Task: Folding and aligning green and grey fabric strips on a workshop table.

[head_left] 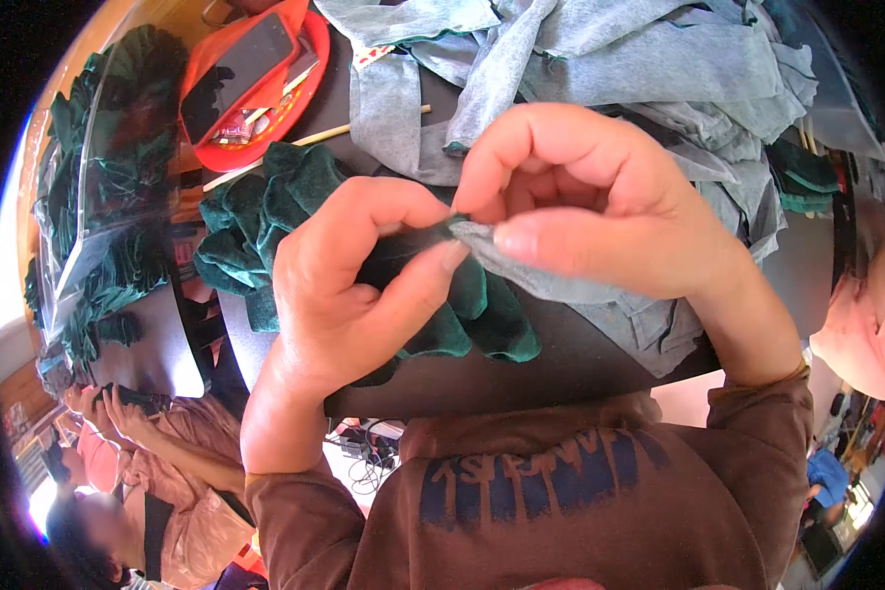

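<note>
My left hand (359,285) and my right hand (590,211) meet over the near part of the dark table. Between the thumbs and forefingers of both is the edge of a piece of velvet fabric (521,277), dark green on one side and grey on its backing. Its grey part runs down to the right beneath my right hand. Behind and below my left hand lie dark green velvet pieces (261,221), some with rounded ends (509,329). Whether a needle or thread is between the fingertips is too small to tell.
Grey-backed fabric pieces (649,74) are heaped at the far side. A red plate (317,93) holds a phone (238,77) and small wrapped items; a wooden stick (339,129) lies near it. More green velvet (133,147) is piled left. A co-worker (162,462) sits lower left.
</note>
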Demonstrator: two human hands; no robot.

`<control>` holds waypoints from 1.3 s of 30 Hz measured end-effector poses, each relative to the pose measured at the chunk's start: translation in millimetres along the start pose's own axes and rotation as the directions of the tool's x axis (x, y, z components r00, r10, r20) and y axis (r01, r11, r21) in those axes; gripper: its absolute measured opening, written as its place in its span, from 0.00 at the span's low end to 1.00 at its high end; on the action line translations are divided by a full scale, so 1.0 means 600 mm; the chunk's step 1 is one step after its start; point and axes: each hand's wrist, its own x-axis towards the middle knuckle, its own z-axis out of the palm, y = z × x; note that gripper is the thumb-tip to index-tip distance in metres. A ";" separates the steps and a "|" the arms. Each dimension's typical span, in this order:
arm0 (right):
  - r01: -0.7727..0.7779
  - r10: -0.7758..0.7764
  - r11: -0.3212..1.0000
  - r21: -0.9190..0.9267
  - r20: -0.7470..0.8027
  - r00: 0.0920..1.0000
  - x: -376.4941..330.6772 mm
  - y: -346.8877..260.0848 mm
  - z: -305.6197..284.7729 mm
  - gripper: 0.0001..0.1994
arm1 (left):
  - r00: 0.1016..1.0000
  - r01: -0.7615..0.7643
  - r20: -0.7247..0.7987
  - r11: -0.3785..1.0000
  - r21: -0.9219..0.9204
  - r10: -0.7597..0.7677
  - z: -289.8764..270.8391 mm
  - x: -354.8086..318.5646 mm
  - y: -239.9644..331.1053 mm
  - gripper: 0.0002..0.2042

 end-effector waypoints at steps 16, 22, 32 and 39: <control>0.462 -0.756 0.149 -0.874 0.200 0.623 0.020 0.026 -0.007 0.12 | 0.989 0.133 0.098 0.961 -0.243 -0.112 0.002 0.004 -0.008 0.11; 0.427 -0.801 0.180 -0.886 0.120 0.587 -0.009 0.010 0.019 0.07 | 0.970 -0.238 0.017 0.946 0.220 0.241 -0.002 0.006 -0.004 0.13; 0.021 0.046 0.979 0.203 -0.322 0.946 0.004 0.020 0.054 0.20 | 0.849 -0.483 -0.087 0.833 0.271 0.521 0.011 -0.006 -0.011 0.16; 0.201 -0.090 0.935 0.291 -0.354 0.931 -0.006 0.035 0.026 0.10 | 0.816 -0.513 -0.089 0.786 0.345 0.571 0.023 0.005 -0.018 0.17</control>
